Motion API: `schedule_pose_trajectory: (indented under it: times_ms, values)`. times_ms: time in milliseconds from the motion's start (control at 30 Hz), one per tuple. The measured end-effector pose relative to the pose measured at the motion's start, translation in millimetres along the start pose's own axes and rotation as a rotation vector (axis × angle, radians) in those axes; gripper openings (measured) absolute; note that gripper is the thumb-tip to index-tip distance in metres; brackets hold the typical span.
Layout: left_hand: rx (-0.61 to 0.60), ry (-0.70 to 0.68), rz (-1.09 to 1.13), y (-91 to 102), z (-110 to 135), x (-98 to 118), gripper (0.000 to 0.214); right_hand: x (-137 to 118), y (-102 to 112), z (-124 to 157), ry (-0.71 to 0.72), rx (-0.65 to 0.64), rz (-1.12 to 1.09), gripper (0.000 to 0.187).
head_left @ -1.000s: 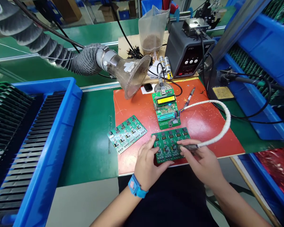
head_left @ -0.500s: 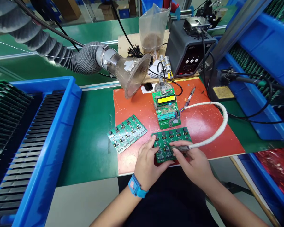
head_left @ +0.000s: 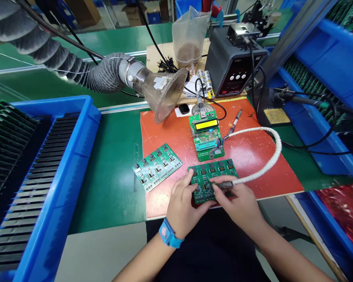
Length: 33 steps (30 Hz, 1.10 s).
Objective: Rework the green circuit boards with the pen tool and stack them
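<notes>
A green circuit board (head_left: pixel 204 178) with a row of small digit displays lies on the orange mat in front of me. My left hand (head_left: pixel 184 196) grips its left end and near edge, fingers and thumb spread round it. In my right hand (head_left: pixel 237 197) is a dark-sleeved probe (head_left: pixel 225 184), pinched over the middle of the board; my fingers hide its tip. A white-wrapped cable (head_left: pixel 275 156) runs from the probe to a programmer board (head_left: pixel 206 135) with a lit yellow screen just beyond. Left of my hands lies a second, similar circuit board (head_left: pixel 157 166).
A fume extractor hood (head_left: pixel 167 94) hangs over the mat's back left. A grey soldering station (head_left: pixel 235 62) and a pen (head_left: pixel 235 121) are at the back right. Blue bins stand on both sides, the left bin (head_left: pixel 79 156) with slotted racks and boards.
My right hand and the probe have shifted very slightly left over the board. My left hand and the boards stay where they were.
</notes>
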<state>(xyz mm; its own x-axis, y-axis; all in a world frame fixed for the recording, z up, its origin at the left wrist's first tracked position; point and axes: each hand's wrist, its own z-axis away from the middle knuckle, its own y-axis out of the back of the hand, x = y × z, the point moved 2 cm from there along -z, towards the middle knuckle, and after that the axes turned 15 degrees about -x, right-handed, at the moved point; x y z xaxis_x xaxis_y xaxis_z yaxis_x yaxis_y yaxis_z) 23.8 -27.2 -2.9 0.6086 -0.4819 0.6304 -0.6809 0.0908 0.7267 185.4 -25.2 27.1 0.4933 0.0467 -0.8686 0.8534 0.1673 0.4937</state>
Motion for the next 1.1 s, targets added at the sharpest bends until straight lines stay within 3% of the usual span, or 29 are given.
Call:
schedule_pose_trajectory:
  times_ms: [1100]
  values:
    - [-0.002,0.012,-0.012,0.9,-0.5,1.1,0.051,1.6,2.7,1.1,-0.004,-0.039,0.011,0.01]
